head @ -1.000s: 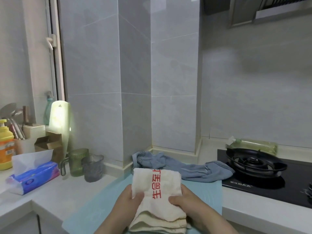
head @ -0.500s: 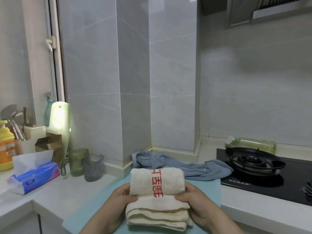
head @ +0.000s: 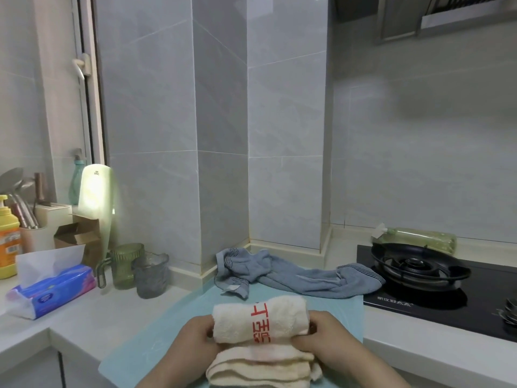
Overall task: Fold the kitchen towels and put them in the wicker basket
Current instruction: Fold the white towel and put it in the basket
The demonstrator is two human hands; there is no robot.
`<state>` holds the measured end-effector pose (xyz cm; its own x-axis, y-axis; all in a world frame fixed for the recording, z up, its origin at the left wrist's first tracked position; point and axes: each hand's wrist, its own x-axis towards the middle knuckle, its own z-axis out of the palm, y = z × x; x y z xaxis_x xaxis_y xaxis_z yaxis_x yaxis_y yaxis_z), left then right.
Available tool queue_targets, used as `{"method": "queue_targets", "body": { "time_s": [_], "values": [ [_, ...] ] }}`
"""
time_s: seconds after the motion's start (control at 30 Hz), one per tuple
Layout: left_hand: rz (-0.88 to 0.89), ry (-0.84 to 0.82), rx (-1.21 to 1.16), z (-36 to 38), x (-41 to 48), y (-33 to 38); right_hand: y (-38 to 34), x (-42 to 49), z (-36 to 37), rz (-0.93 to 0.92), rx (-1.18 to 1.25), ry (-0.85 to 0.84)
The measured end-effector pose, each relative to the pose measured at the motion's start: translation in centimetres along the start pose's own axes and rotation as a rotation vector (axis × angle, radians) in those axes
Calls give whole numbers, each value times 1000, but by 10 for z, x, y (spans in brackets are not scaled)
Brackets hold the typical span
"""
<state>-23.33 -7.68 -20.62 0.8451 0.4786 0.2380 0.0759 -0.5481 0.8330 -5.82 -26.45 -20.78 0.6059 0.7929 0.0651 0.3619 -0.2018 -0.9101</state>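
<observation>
A cream towel (head: 260,320) with red printed characters lies on a light blue mat (head: 156,351) at the near edge of the counter, its far end rolled back over the layers below. My left hand (head: 195,340) grips the fold's left side and my right hand (head: 321,336) grips its right side. Behind it a grey-blue towel (head: 293,273) lies crumpled and stretched across the mat's far edge. No wicker basket is in view.
A black gas hob (head: 436,281) with a burner ring sits right, a plastic bottle (head: 416,238) lying behind it. Left on the counter stand two glass cups (head: 151,273), a tissue pack (head: 53,289), a cardboard box, a yellow bottle and a utensil holder.
Both hands have folded the cream towel's far end back toward me, so the towel is shorter and thicker. The hands slid from the top to the sides of the fold.
</observation>
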Motion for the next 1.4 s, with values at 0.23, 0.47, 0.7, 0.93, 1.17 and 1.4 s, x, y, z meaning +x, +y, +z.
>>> {"method": "queue_targets", "body": {
  "time_s": [0.23,0.47,0.7,0.93,1.17,1.4],
  "values": [
    [-18,130,-73,-3,-8,-1,8,-8,8,-78,37,121],
    [84,117,-14,-4,-14,1,-1,-19,-2,-140,-103,187],
    [299,227,550,-9,-18,-4,-7,-25,-3,-384,-430,220],
    [489,165,691,-7,-17,-26,8,-34,1,-403,-458,211],
    [323,114,457,0,-31,-25,7,-44,4,-317,-386,117],
    [-97,89,146,6,-21,-5,-5,-36,24,-18,-320,173]
  ]
}}
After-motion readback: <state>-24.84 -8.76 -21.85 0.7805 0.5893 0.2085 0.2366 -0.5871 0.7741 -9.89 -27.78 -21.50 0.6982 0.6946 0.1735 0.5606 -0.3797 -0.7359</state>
